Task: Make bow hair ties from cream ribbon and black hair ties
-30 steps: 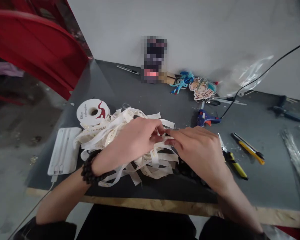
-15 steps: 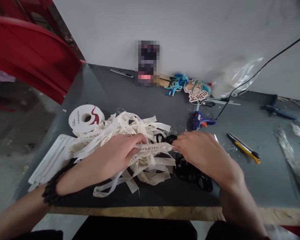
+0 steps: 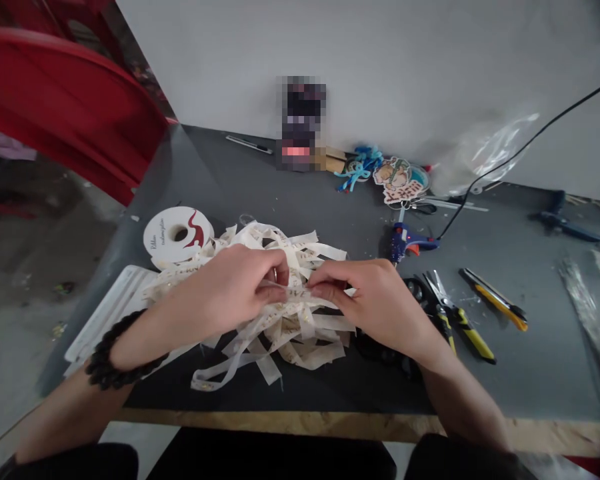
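Observation:
Between my two hands runs a whitish ribbon (image 3: pixel 298 293) with gold lettering, pinched at both sides. My left hand (image 3: pixel 240 280) is closed on its left part, thumb against fingers. From the right, my right hand (image 3: pixel 363 290) pinches the same ribbon a short way off. Under both hands lies a tangled heap of cut printed ribbons (image 3: pixel 305 333). A white ribbon spool (image 3: pixel 167 233) lies behind my left hand. Black round objects sit partly hidden beneath my right hand, and scissors (image 3: pixel 455 313) with yellow-and-black handles lie open to its right.
A yellow utility knife (image 3: pixel 497 300) and blue glue gun (image 3: pixel 414 241) lie on the right, the gun's black cord rising rightward. White strips (image 3: pixel 105 317) lie at left. Blue pliers (image 3: pixel 567 223), a blue bow (image 3: pixel 357 170) and a slim cutter (image 3: pixel 249 144) are farther back. A red chair (image 3: pixel 75 100) stands left.
My right hand has moved left, closer to my left hand, shortening the ribbon span between them. The scissors, covered before by my right hand, now show. The view has shifted slightly.

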`<action>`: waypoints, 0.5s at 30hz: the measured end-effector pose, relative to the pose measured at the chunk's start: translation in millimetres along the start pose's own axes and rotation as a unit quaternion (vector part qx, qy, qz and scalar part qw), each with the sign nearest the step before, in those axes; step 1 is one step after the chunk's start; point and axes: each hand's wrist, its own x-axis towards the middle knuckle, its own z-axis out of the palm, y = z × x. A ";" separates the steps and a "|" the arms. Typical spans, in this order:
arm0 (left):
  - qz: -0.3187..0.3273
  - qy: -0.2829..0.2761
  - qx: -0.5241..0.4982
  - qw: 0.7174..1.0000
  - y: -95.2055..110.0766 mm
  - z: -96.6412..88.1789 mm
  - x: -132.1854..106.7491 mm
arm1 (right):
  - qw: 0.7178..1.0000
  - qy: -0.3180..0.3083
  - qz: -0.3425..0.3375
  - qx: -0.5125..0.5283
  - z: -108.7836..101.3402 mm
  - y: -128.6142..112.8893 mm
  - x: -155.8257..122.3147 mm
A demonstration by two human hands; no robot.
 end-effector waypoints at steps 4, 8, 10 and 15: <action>0.003 -0.032 0.012 0.999 -11.5 -8.8 2.6 | 0.999 -0.033 0.014 -0.020 -0.7 8.9 3.4; -0.012 -0.056 0.051 0.997 -16.1 -13.2 9.4 | 0.997 -0.078 0.020 0.012 10.4 29.8 17.2; -0.013 -0.049 0.067 0.996 -20.1 -16.8 9.6 | 0.997 -0.072 0.026 0.029 15.4 40.8 24.4; -0.037 -0.002 0.099 0.994 -36.0 -34.7 7.9 | 0.991 -0.056 0.071 0.094 11.7 53.4 31.6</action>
